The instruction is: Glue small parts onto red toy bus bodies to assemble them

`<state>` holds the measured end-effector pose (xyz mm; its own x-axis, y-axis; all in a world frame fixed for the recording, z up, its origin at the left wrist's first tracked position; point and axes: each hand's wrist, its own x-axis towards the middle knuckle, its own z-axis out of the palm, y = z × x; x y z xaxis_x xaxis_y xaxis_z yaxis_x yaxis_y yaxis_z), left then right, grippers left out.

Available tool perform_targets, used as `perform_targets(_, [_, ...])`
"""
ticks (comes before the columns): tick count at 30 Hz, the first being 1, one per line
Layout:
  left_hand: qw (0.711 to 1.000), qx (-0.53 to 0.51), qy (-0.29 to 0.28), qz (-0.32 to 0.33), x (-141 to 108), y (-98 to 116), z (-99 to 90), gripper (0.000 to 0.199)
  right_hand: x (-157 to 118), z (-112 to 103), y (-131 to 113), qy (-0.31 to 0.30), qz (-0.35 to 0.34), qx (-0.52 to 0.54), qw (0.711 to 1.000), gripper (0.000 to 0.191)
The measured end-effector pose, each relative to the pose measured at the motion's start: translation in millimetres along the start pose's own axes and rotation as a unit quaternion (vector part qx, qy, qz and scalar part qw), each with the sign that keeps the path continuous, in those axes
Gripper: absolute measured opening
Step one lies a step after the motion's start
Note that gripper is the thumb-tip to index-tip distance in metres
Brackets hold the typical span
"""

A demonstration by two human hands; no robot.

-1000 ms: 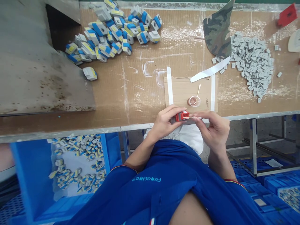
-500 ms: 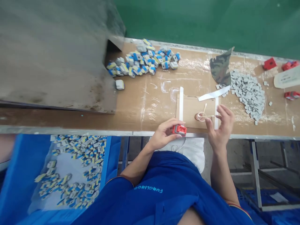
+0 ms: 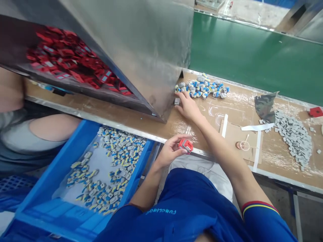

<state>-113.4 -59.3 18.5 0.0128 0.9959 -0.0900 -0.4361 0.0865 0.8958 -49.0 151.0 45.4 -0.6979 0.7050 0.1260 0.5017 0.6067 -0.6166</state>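
Observation:
My left hand (image 3: 169,152) holds a red and grey block-like part (image 3: 186,146) by its sides, just over the table's front edge. My right hand (image 3: 187,105) is stretched across to the left, with thumb and fingers apart around a single grey-white piece (image 3: 177,101); whether they touch it is unclear. Right behind those fingers lies a pile of blue, white and yellow pieces (image 3: 202,88). On a cardboard sheet (image 3: 230,134) with white tape stands a small round pot (image 3: 238,145) with a thin stick in it.
A metal bin (image 3: 141,50) full of red parts (image 3: 73,62) fills the upper left. Below it is a blue crate (image 3: 47,178) of small pieces. Grey squares (image 3: 294,136) and a camouflage scrap (image 3: 266,106) lie right. Another person's leg (image 3: 54,131) shows at left.
My right hand has gone from the small pot to the lone piece beside the pile. My left hand keeps the red part, now turned. The view has swung left, showing the red parts.

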Motion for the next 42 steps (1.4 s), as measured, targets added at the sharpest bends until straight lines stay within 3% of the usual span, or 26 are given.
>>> perform_targets(3, [1.0,-0.015,0.022,0.009,-3.8,2.3,-6.9,0.051,17.6,8.2,-2.5,-0.028,0.031,-0.043,0.998,0.036])
perform_targets(7, [0.998,-0.047,0.043,0.005,3.1,-1.0,-9.9,0.054,0.5,6.5,1.0,-0.023,0.036,-0.054,0.998,0.034])
perform_targets(11, [0.996,-0.079,0.03,0.014,16.5,-2.7,-8.0,0.062,-52.0,-2.9,11.4,0.05,0.074,0.048,0.995,0.033])
perform_targets(16, [0.99,-0.142,-0.018,0.0,32.2,-4.8,4.3,0.056,-143.6,-23.0,14.2,0.11,0.132,0.259,0.95,0.036])
perform_targets(19, [0.987,-0.154,-0.036,-0.025,40.2,-9.7,16.9,0.056,-185.0,-33.3,8.2,0.137,0.129,0.302,0.934,0.036])
perform_targets(22, [0.986,-0.152,-0.058,-0.046,46.0,-15.4,30.1,0.06,-208.8,-38.1,4.2,0.173,0.137,0.315,0.923,0.039])
perform_targets(26, [0.981,-0.165,-0.084,-0.061,49.7,-20.4,45.1,0.058,-227.0,-41.9,4.4,0.209,0.162,0.299,0.917,0.05])
perform_targets(31, [0.979,-0.166,-0.086,-0.081,51.4,-25.1,56.0,0.057,-240.2,-50.4,5.0,0.207,0.154,0.116,0.959,0.031])
perform_targets(34, [0.979,-0.155,-0.087,-0.096,51.7,-27.7,57.6,0.057,-242.9,-51.9,4.8,0.188,0.129,0.06,0.972,0.033])
perform_targets(40, [0.979,-0.146,-0.084,-0.114,51.9,-27.2,56.4,0.06,-244.8,-46.0,7.6,0.2,0.133,0.045,0.97,0.054])
perform_targets(42, [0.979,-0.149,-0.075,-0.118,52.7,-27.4,55.7,0.063,-245.2,-45.5,9.4,0.205,0.136,0.065,0.967,0.05])
